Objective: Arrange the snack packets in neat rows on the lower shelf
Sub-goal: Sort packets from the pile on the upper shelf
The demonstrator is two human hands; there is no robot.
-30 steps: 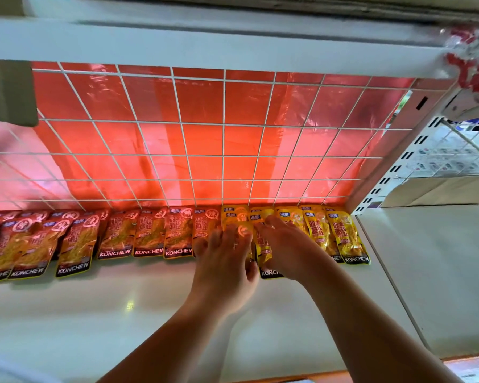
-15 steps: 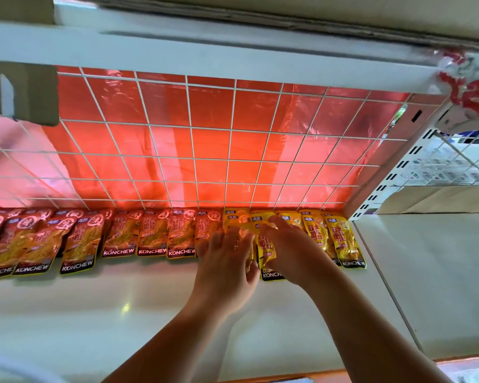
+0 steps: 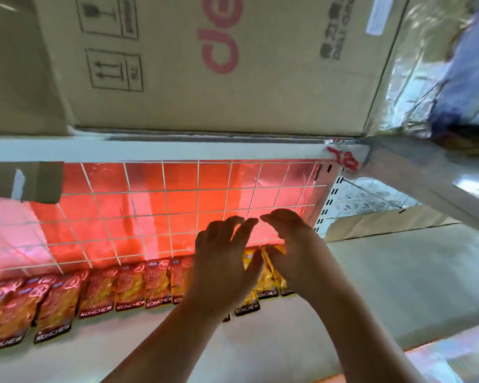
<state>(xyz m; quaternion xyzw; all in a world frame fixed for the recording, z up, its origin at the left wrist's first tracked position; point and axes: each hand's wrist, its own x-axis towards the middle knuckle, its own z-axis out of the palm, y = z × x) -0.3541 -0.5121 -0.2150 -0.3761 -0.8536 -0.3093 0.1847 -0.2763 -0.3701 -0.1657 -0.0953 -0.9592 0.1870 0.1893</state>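
Observation:
A row of flat KONCHEW snack packets (image 3: 130,287) lies along the back of the white lower shelf (image 3: 155,341), red ones at the left, yellow ones (image 3: 267,275) at the right. One yellow packet (image 3: 246,308) sticks out forward of the row. My left hand (image 3: 221,261) and my right hand (image 3: 293,250) hover side by side above the yellow packets, lifted off them, fingers spread and loosely bent, holding nothing. They hide several packets beneath.
A white wire grid (image 3: 155,211) backed by red foil closes the shelf's rear. A cardboard box (image 3: 205,62) sits on the upper shelf (image 3: 177,147). A perforated white upright (image 3: 329,200) bounds the right end. Another white shelf (image 3: 398,286) continues rightward.
Both hands have lifted off the yellow packets and now hang in front of the grid. The view has tilted up, bringing the cardboard box into sight.

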